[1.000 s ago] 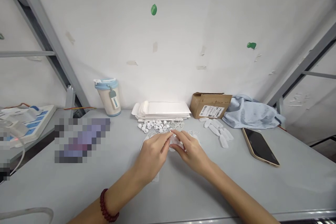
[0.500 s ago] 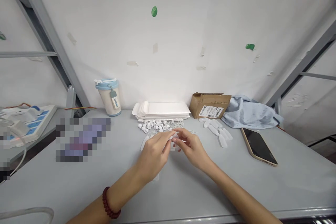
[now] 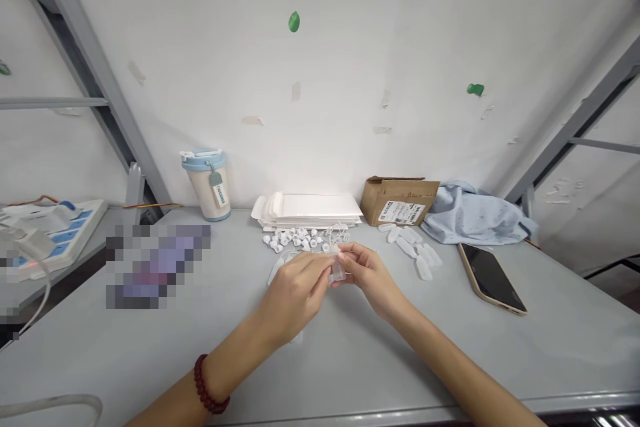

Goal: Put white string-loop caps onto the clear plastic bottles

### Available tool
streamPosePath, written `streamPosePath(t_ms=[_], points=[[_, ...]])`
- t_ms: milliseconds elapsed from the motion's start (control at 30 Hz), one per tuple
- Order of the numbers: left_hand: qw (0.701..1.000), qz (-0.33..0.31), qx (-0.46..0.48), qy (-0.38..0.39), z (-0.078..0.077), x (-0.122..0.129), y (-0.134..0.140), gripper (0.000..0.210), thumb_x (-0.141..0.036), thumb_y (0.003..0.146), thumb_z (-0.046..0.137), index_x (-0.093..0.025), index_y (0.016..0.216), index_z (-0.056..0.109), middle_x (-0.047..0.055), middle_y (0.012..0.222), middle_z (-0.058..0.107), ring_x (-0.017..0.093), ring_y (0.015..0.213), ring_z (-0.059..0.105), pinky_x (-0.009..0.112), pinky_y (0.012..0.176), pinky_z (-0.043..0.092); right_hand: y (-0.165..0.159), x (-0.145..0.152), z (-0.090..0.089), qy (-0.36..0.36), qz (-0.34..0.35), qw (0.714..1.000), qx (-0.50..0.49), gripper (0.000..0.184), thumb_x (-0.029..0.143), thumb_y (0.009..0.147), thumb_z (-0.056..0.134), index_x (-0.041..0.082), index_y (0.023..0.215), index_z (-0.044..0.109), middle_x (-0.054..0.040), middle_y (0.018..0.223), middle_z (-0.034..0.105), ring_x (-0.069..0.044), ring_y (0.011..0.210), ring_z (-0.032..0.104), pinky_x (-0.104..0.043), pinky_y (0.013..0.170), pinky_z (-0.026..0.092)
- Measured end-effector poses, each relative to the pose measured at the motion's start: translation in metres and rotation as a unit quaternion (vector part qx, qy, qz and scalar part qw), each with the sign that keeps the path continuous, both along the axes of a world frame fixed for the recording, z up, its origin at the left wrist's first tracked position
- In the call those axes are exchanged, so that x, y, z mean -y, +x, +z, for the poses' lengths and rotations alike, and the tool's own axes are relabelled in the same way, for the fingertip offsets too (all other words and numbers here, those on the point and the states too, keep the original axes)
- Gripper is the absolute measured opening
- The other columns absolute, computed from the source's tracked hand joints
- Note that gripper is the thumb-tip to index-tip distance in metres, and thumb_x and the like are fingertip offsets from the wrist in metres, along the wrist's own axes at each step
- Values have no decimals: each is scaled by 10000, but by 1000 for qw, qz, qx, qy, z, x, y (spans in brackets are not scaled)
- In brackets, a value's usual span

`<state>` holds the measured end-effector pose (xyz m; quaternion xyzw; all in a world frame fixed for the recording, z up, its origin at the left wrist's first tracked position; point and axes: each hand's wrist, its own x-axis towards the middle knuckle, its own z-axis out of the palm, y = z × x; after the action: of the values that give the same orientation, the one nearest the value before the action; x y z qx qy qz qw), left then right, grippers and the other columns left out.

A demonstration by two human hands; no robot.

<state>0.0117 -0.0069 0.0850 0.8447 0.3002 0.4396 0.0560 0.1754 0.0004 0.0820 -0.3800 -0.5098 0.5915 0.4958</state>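
Observation:
My left hand (image 3: pixel 295 290) and my right hand (image 3: pixel 367 277) meet over the middle of the table, fingers closed. Between their fingertips is a small translucent plastic piece (image 3: pixel 339 271), its upper end partly covered by the fingers. Just beyond the hands lies a heap of small white caps (image 3: pixel 295 238), with thin white loops of cord (image 3: pixel 339 233) at its right. Another translucent piece (image 3: pixel 275 268) shows partly behind my left hand. Several flat translucent pieces (image 3: pixel 423 268) with narrowed ends lie to the right of my right hand.
Flat white boxes (image 3: pixel 320 205) are stacked against the wall, beside an open cardboard box (image 3: pixel 400 203) and a light blue cloth (image 3: pixel 475 213). A phone (image 3: pixel 493 278) lies at right. A lidded cup (image 3: pixel 207 190) stands at left, a power strip (image 3: pixel 75 240) farther left.
My right hand's fingers have shifted around the translucent piece, which now shows more plainly between both hands. My left hand stays nearly in place.

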Motion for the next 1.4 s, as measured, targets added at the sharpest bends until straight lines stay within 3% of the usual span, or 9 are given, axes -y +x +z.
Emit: streamPosePath(t_ms=[133, 233, 333, 600, 700, 867, 1033, 1200, 1400], points=[[999, 40, -28, -11, 4, -1, -3, 177, -187, 843, 529, -184, 1015, 573, 66, 944, 633, 199, 871, 579, 339, 751, 496, 2, 2, 4, -4, 21, 1000, -15, 315, 426, 763, 642, 164, 915, 557, -73, 875, 684, -190, 767, 664, -355, 705, 532], [993, 49, -94, -43, 9, -2, -5, 370, -250, 788, 626, -177, 1131, 508, 55, 889, 607, 222, 846, 540, 378, 752, 477, 1, 4, 6, -11, 41, 999, -13, 322, 429, 772, 634, 159, 931, 558, -97, 934, 683, -215, 820, 672, -364, 730, 517], [989, 55, -125, -59, 12, -2, -6, 426, -261, 748, 670, -169, 1128, 501, 39, 831, 586, 225, 815, 504, 375, 721, 459, -2, 7, 6, -21, 54, 998, -9, 312, 418, 776, 635, 158, 924, 548, -91, 910, 690, -214, 829, 674, -371, 758, 505], [978, 56, -197, -43, 14, -1, -9, 317, -216, 735, 614, -187, 1042, 541, 28, 791, 580, 222, 781, 473, 349, 683, 405, -2, 7, 4, -25, 105, 994, 6, 298, 420, 788, 626, 169, 914, 524, -62, 876, 692, -200, 878, 663, -370, 805, 488], [970, 51, -235, -24, 14, 0, -11, 175, -188, 727, 572, -178, 901, 560, 29, 758, 566, 222, 772, 466, 344, 670, 382, 2, 6, 3, -38, 140, 989, 17, 281, 407, 794, 622, 173, 915, 523, -45, 866, 688, -182, 861, 663, -370, 819, 488], [962, 1, -257, -92, 21, 4, -18, 100, -225, 702, 599, -186, 768, 534, 7, 710, 521, 199, 733, 452, 312, 651, 376, 11, 3, 5, -60, 183, 974, 121, 239, 359, 769, 647, 144, 852, 584, -14, 691, 668, -136, 671, 646, -279, 649, 503], [944, -49, -281, -165, 22, 5, -29, 165, -223, 665, 617, -197, 824, 577, -4, 730, 513, 190, 757, 476, 294, 680, 390, 15, 3, 5, -70, 261, 933, 238, 213, 332, 767, 623, 123, 730, 625, -38, 728, 678, -91, 560, 601, -180, 467, 394], [928, -75, -313, -188, 17, 4, -32, 230, -226, 651, 610, -211, 881, 602, -10, 726, 539, 185, 736, 480, 292, 685, 397, 14, 5, 3, -64, 304, 911, 270, 204, 327, 765, 603, 127, 743, 643, -31, 705, 670, -80, 509, 577, -168, 424, 361], [912, -69, -346, -208, 20, 6, -29, 153, -214, 648, 611, -203, 800, 601, -5, 706, 525, 190, 757, 472, 289, 683, 384, 14, 3, -3, -40, 276, 919, 279, 158, 279, 751, 612, 129, 771, 657, -15, 683, 656, -71, 495, 534, -191, 490, 404]])
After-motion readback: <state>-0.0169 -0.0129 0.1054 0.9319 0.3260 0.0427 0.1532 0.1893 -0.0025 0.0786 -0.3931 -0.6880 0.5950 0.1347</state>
